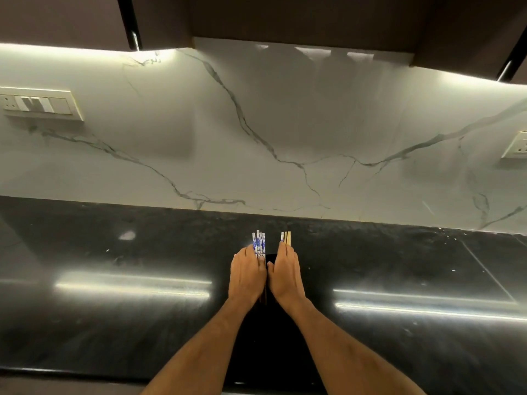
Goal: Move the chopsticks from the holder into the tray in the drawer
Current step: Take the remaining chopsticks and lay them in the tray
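My left hand point(247, 273) is closed around a bundle of blue-and-white patterned chopsticks point(259, 243) whose tops stick up past my fingers. Right beside it, my right hand point(286, 273) grips a few plain wooden chopsticks point(286, 237). Both hands touch at the thumbs over a black holder point(271, 332) that stands on the dark counter and is mostly hidden by my hands and forearms. No drawer or tray is in view.
The glossy black countertop point(128, 309) stretches left and right, backed by a white marble wall point(256, 138). A switch plate point(40, 104) is on the wall at left and a socket point(517, 145) at right. Dark cabinets point(299, 15) hang overhead.
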### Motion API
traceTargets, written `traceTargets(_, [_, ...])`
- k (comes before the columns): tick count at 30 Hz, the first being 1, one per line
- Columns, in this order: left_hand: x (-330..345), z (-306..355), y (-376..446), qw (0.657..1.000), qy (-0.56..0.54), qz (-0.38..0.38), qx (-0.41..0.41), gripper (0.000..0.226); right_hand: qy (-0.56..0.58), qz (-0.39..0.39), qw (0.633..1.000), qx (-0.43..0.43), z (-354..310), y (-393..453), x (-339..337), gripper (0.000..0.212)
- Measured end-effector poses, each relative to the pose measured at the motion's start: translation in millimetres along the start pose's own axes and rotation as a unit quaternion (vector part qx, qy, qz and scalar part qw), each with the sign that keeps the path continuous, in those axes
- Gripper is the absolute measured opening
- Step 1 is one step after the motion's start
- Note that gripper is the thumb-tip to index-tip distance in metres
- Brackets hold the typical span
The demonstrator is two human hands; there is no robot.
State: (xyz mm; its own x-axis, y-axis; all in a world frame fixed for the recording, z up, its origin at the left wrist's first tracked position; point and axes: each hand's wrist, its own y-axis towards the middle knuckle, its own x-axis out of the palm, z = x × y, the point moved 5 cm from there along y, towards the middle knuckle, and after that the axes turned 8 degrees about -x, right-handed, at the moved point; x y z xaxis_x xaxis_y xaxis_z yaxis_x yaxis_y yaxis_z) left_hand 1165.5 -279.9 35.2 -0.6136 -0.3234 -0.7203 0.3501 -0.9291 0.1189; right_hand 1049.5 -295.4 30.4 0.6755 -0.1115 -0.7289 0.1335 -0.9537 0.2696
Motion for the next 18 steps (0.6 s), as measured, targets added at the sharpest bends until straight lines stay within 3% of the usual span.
traceTargets(4, [8, -7, 6, 1.0, -0.01, -0.019, -0.019, 0.021, 0.006, 0.041, 0.999, -0.002, -1, 1, 2, 0.062])
traceTargets(18, [20, -18, 16, 0.997, -0.07, -0.025, -0.015, 0.017, 0.073, 0.021, 0.996, 0.05, 6, 13, 14, 0.073])
